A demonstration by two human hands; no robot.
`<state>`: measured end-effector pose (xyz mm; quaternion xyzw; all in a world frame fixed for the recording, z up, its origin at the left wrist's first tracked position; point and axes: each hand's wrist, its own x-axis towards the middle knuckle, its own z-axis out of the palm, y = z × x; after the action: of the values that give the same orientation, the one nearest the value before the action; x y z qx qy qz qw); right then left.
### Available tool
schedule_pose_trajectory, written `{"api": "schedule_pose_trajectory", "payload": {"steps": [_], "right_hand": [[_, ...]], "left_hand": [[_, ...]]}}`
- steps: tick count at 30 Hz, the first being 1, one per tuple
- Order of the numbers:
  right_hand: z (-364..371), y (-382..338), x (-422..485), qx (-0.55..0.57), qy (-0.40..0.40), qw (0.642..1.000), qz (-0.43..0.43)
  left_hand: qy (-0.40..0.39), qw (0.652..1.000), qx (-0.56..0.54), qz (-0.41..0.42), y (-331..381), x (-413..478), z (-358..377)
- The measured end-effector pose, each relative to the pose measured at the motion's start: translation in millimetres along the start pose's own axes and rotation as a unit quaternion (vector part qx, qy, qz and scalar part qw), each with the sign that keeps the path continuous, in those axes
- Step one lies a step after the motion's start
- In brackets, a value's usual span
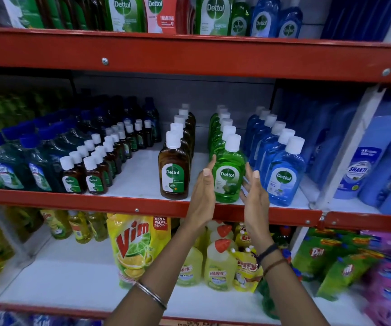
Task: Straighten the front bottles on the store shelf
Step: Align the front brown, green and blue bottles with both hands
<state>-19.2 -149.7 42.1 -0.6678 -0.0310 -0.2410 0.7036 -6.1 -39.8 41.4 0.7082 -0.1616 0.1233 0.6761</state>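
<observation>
The front green Dettol bottle point(228, 175) stands upright at the edge of the middle red shelf point(109, 201), label facing me. My left hand point(202, 194) is held flat and open just left of it, fingertips near its side. My right hand point(254, 191) is open on its right, between it and the front blue Dettol bottle point(283, 177). Neither hand clearly grips the green bottle. A front brown Dettol bottle point(174, 171) stands upright further left. Rows of matching bottles run back behind each front one.
Small brown bottles point(94, 176) and dark teal bottles point(8, 165) fill the shelf's left side; tall blue Shakti bottles point(363, 165) stand at right. Below are a Vim pouch point(137, 245) and Harpic bottles point(219, 267). The upper red shelf point(189, 57) overhangs.
</observation>
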Motion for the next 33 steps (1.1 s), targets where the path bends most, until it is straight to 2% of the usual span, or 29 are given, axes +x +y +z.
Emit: {"api": "schedule_pose_trajectory", "payload": {"steps": [10, 12, 16, 18, 20, 22, 26, 33], "right_hand": [[-9.8, -6.9, 8.1, 0.033, -0.033, 0.999, 0.014], [-11.8, -5.9, 7.7, 0.032, -0.032, 0.999, 0.010], [-28.0, 0.9, -4.6, 0.045, 0.089, 0.993, -0.063], [-45.4, 2.4, -9.8, 0.038, 0.161, 0.979, -0.115], [-63.9, 5.1, -6.3, 0.017, 0.193, 0.971, -0.137], [-77.7, 6.6, 3.1, -0.008, 0.185, 0.976, -0.119], [-92.2, 6.0, 17.3, 0.007, 0.124, 0.990, -0.061], [-113.6, 1.3, 31.2, 0.051, 0.056, 0.997, 0.000]], "left_hand": [[0.051, 0.999, 0.019, 0.004, -9.2, 2.1, 5.9], [0.080, 0.996, 0.039, 0.027, -7.1, 0.1, 11.6], [0.170, 0.971, 0.062, 0.157, 5.6, -18.0, 40.6], [0.127, 0.974, 0.052, 0.182, 6.1, -22.9, 60.5], [0.045, 0.991, 0.026, 0.125, 11.8, -18.6, 80.8], [-0.002, 0.999, -0.003, 0.049, 14.1, -5.6, 100.6], [-0.017, 1.000, -0.021, -0.015, 9.5, 20.5, 122.8], [-0.002, 1.000, -0.001, -0.012, -15.3, 32.1, 126.0]]}}
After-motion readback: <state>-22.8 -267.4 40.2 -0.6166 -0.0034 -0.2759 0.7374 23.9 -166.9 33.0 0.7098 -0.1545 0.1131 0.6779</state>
